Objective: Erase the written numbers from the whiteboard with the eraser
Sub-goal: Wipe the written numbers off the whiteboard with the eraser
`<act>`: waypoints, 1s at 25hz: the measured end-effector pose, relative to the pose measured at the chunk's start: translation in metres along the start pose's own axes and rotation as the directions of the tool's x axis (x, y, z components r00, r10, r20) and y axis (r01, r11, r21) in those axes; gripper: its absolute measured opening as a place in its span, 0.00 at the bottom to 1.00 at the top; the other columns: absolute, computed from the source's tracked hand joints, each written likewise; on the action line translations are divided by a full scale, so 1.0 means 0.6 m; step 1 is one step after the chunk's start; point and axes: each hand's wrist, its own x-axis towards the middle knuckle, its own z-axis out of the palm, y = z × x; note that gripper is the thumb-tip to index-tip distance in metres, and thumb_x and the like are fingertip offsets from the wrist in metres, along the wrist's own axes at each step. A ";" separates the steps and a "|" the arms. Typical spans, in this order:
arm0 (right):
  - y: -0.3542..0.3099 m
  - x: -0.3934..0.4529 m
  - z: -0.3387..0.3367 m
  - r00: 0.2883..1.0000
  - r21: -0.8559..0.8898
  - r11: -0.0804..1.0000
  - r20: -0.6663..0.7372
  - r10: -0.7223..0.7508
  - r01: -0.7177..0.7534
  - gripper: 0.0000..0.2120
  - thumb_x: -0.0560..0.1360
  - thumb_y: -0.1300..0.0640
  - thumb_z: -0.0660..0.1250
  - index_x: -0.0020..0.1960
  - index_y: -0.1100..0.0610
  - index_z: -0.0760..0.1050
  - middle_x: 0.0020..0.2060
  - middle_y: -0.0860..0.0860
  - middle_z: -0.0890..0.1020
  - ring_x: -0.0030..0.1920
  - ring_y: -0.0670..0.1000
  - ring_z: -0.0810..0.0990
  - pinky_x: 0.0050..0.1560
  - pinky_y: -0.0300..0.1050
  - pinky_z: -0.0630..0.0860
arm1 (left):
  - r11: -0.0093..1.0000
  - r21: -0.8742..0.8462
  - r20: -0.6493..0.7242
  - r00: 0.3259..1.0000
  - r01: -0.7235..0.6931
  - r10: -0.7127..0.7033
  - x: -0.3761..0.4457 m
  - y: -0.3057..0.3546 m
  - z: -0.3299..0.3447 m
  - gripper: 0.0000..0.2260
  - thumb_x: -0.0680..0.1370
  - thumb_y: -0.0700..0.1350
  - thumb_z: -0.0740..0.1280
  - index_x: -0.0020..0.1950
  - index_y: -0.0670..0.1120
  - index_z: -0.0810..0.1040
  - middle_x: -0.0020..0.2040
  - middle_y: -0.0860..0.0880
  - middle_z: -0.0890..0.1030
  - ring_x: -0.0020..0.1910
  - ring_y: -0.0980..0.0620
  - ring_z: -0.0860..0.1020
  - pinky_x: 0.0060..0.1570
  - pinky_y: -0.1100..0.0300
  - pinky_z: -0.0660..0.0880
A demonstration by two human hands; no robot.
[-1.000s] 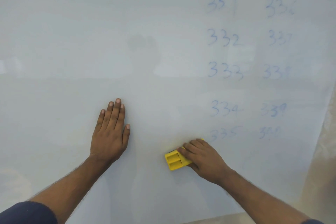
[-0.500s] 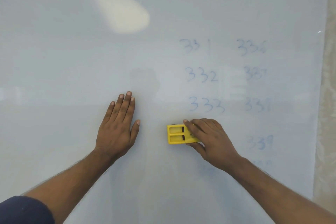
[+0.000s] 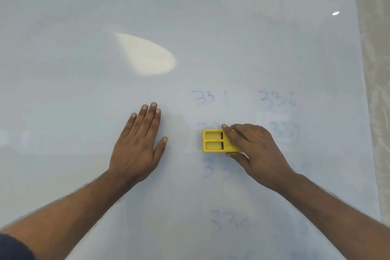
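Erasing step is under way. The right hand holds the yellow eraser flat against the whiteboard: fingers curled over its right half, thumb under its near edge, left half exposed with two recessed windows. The eraser sits on the second row of the left column of numbers, covering most of that entry; only faint tops of digits show just beyond its far edge.

The left hand lies open and flat on the board, fingers together, thumb spread, holding nothing. It rests left of the eraser, a clear gap between them; it appears to steady the person or the board.

Writing remaining, all faint blue:
- "331" far of the eraser, "336" to its right.
- a partly hidden number just right of the right hand.
- smeared digits just near of the eraser.
- "334" nearer still, plus dim traces at the near edge.

Judgement: early to mid progress, as most numbers are legible. Next move calls for firm, even pressure and a sweep across the row to the right, then repeated passes over each row, since the faint smears suggest one pass leaves residue.
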 end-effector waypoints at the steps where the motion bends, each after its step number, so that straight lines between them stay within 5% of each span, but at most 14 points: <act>1: 0.008 0.013 0.000 1.000 0.002 1.000 -0.006 -0.010 0.010 0.26 0.79 0.47 0.61 0.75 0.54 0.64 0.63 0.52 0.76 0.61 0.55 0.74 0.64 0.48 0.65 | 1.000 0.001 -0.004 1.000 -0.004 0.004 0.015 0.003 0.000 0.30 0.84 0.56 0.48 0.82 0.41 0.53 0.83 0.45 0.53 0.83 0.47 0.52 0.81 0.48 0.51; 16: 0.032 0.189 0.027 0.986 0.080 0.991 -0.118 0.116 -0.107 0.26 0.77 0.57 0.70 0.73 0.56 0.68 0.65 0.57 0.76 0.64 0.60 0.74 0.64 0.57 0.70 | 0.997 -0.017 -0.140 0.988 -0.072 0.069 0.112 0.001 0.039 0.30 0.84 0.55 0.50 0.82 0.40 0.55 0.83 0.44 0.55 0.82 0.46 0.54 0.80 0.47 0.54; 25: 0.039 0.100 0.005 1.000 -0.025 1.000 -0.018 0.005 -0.006 0.23 0.78 0.56 0.68 0.72 0.54 0.70 0.65 0.53 0.77 0.64 0.58 0.74 0.64 0.53 0.71 | 0.998 -0.018 -0.158 0.986 -0.055 0.051 0.102 0.006 0.041 0.29 0.84 0.52 0.51 0.81 0.38 0.57 0.82 0.42 0.56 0.81 0.44 0.56 0.79 0.45 0.58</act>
